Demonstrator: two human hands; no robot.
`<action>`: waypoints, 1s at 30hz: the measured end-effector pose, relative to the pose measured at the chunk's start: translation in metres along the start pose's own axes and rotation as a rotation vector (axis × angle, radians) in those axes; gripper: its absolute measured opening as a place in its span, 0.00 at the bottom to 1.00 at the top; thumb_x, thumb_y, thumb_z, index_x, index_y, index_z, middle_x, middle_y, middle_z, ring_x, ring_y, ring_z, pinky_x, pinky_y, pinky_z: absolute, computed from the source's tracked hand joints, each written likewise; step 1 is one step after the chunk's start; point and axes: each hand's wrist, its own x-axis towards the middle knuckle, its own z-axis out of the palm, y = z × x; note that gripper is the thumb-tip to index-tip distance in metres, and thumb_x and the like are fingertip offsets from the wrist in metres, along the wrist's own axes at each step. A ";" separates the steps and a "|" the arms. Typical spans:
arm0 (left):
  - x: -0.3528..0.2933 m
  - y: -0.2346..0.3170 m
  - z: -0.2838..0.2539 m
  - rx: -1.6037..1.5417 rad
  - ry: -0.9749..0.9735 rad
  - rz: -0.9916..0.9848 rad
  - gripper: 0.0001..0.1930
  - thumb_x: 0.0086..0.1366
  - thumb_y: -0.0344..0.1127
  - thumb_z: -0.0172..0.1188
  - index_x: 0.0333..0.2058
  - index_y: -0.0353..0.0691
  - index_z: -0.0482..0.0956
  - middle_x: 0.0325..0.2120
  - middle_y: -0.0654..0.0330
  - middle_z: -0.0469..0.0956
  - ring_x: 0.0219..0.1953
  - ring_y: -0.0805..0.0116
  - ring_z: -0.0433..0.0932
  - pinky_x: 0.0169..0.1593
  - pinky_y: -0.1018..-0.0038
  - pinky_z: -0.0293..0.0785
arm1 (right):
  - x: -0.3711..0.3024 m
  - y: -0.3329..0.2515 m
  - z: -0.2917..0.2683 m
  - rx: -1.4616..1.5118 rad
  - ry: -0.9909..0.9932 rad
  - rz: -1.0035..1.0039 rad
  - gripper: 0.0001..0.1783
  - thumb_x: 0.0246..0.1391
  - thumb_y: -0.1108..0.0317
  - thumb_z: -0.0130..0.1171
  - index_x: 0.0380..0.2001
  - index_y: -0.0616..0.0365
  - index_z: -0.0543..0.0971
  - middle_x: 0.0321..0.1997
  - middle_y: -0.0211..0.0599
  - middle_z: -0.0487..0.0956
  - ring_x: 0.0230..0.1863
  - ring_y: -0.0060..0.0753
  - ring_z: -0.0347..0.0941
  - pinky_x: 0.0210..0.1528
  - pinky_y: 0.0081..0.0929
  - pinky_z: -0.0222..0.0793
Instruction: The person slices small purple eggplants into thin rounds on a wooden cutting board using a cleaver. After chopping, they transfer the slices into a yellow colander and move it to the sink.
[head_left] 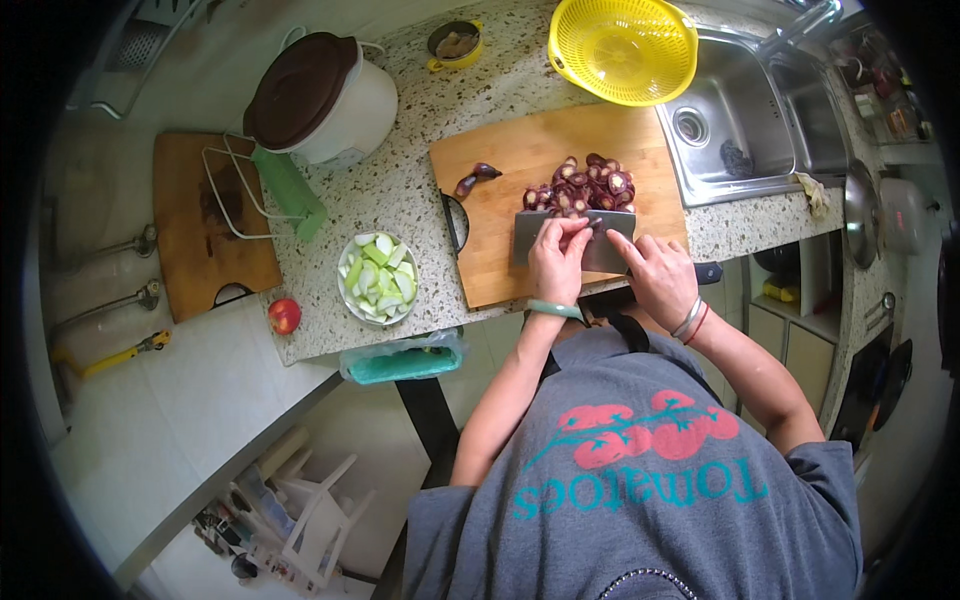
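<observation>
On the cutting board [490,240] beside the purple slices [592,184], the right hand [662,282] grips the cleaver [527,243], the left hand [557,262] bunched, its hold unclear; slicing seems underway, the next stroke needing clear fingers.

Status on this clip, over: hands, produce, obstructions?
Left hand over cleaver blade; right hand toward its handle. Purple slices heaped along blade's far edge, crowding it.

The slices [590,182] are purple and cream, the knife blade [603,254] grey, the colander [622,50] yellow, the countertop [412,112] speckled.
</observation>
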 end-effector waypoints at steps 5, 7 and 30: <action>0.029 -0.013 -0.008 -0.026 -0.032 -0.080 0.05 0.61 0.25 0.63 0.36 0.35 0.79 0.33 0.60 0.81 0.34 0.75 0.78 0.40 0.77 0.75 | -0.015 0.006 -0.010 0.040 -0.036 0.021 0.31 0.44 0.72 0.57 0.56 0.47 0.73 0.30 0.31 0.72 0.34 0.33 0.73 0.36 0.32 0.67; 0.041 -0.025 -0.016 -0.067 0.036 -0.147 0.06 0.62 0.24 0.62 0.38 0.36 0.80 0.35 0.64 0.81 0.36 0.79 0.77 0.42 0.81 0.75 | -0.023 0.012 -0.016 0.054 0.000 0.022 0.34 0.40 0.73 0.60 0.56 0.46 0.73 0.29 0.30 0.72 0.34 0.33 0.73 0.36 0.33 0.68; -0.164 -0.100 -0.182 -1.000 1.209 -0.378 0.10 0.65 0.28 0.59 0.45 0.35 0.74 0.33 0.59 0.79 0.35 0.71 0.78 0.46 0.73 0.79 | 0.045 -0.107 0.040 0.686 -0.698 -0.264 0.17 0.57 0.55 0.55 0.35 0.59 0.81 0.29 0.54 0.79 0.35 0.57 0.77 0.39 0.47 0.72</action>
